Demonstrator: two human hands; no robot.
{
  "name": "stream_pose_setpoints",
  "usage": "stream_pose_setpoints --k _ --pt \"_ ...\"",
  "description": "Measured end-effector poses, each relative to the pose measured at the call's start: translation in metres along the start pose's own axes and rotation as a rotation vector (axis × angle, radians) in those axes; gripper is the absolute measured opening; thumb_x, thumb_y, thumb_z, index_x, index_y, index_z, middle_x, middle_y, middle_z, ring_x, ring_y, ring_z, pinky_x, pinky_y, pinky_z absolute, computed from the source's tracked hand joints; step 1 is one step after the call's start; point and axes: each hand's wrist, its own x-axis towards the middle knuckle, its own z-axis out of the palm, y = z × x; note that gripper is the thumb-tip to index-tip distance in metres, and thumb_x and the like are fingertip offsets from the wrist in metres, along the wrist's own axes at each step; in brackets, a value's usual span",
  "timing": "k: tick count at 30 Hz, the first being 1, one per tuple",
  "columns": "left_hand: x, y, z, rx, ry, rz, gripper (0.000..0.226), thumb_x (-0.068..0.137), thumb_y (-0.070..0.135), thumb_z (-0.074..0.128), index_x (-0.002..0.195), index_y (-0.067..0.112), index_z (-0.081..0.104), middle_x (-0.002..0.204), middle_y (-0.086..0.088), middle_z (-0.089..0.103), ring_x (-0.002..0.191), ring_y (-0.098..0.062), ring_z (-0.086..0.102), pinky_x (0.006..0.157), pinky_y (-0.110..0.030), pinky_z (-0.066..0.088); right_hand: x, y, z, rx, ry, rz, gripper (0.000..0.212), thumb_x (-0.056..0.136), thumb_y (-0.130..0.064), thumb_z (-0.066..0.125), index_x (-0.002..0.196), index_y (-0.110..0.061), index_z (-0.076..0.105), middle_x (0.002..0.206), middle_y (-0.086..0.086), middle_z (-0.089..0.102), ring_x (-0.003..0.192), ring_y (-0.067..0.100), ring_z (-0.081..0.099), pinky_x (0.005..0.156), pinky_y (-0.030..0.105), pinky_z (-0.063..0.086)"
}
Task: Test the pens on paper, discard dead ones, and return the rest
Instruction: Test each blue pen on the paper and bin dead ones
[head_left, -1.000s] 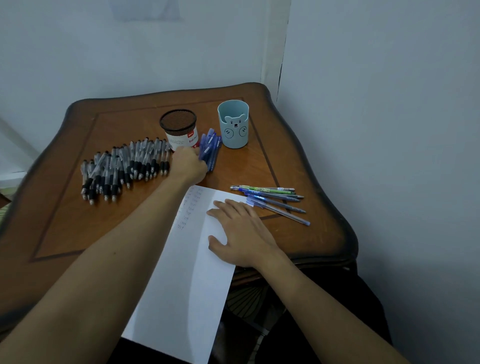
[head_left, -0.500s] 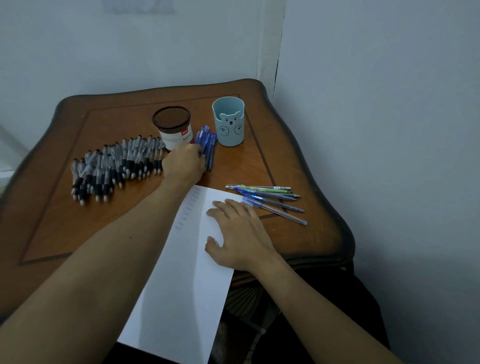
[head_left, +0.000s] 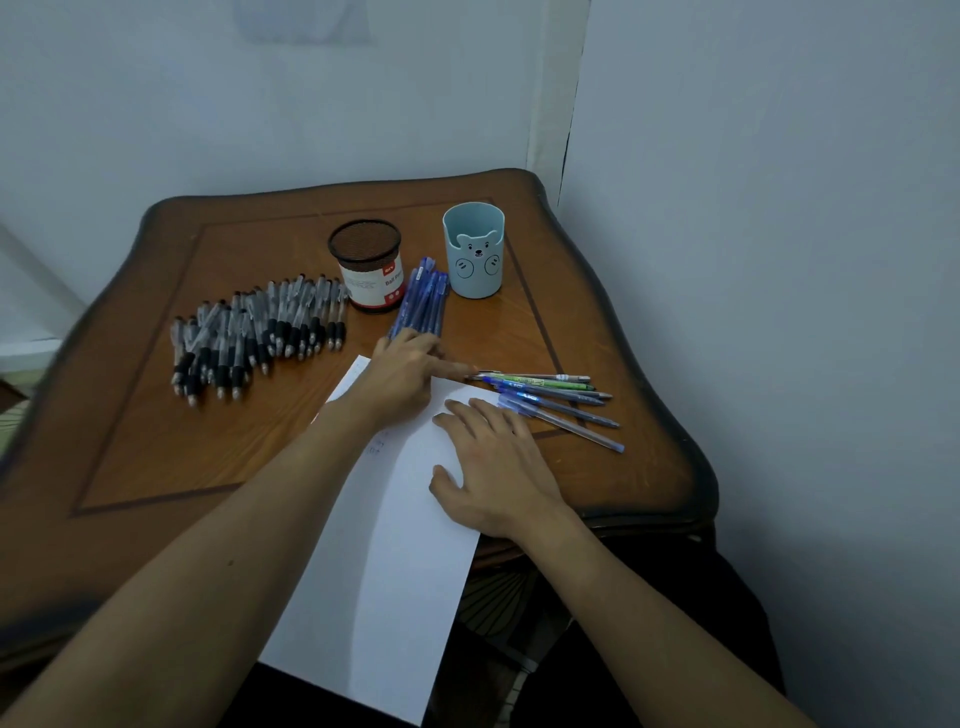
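A white paper sheet (head_left: 384, 545) lies on the wooden table (head_left: 130, 441) and hangs over its near edge. My right hand (head_left: 493, 467) presses flat on the sheet with its fingers spread. My left hand (head_left: 408, 371) lies over the sheet's top corner, just below a bundle of blue pens (head_left: 423, 301). Its forefinger stretches right and touches the tips of several mixed loose pens (head_left: 550, 397). I see no pen in either hand. Behind stand a black mesh pen cup (head_left: 369, 273) and a light-blue bear pen cup (head_left: 474, 252).
A large spread of grey-and-black click pens (head_left: 254, 338) covers the table's left middle. Walls close in behind the table and on its right. The table's curved rim is dark and raised. Dark clothing shows below the near edge.
My left hand has left the blue pen bundle and moved down and to the right, to the mixed pens. My right hand has stayed on the paper.
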Motion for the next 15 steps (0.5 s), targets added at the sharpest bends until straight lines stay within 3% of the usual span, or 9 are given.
stream_pose_setpoints --k 8,12,15 --pt "-0.019 -0.016 -0.007 -0.02 0.17 -0.147 0.032 0.099 0.017 0.055 0.127 0.024 0.07 0.115 -0.001 0.061 0.112 -0.023 0.048 0.088 -0.04 0.041 0.002 0.002 -0.001 0.016 -0.031 -0.034 0.062 0.095 -0.046 0.043 0.151 -0.021 0.036 0.162 0.0 0.029 0.151 0.018 0.018 0.122 0.044 0.007" --pt "-0.02 -0.011 -0.009 0.018 0.082 -0.127 0.038 0.102 0.032 0.055 0.139 0.031 0.059 0.125 0.002 0.061 0.117 -0.022 0.046 0.091 -0.04 0.04 0.003 0.002 -0.001 0.02 -0.054 -0.046 0.062 0.097 -0.045 0.044 0.153 -0.022 0.032 0.164 -0.001 0.024 0.152 0.017 0.012 0.123 0.041 0.001" --pt "-0.019 -0.01 -0.01 -0.001 0.086 -0.151 0.03 0.1 0.03 0.059 0.128 0.022 0.068 0.12 0.0 0.067 0.108 -0.018 0.051 0.087 -0.035 0.045 0.004 0.002 -0.001 0.022 -0.051 -0.048 0.062 0.097 -0.045 0.044 0.153 -0.023 0.032 0.164 -0.002 0.024 0.152 0.016 0.012 0.122 0.041 0.001"
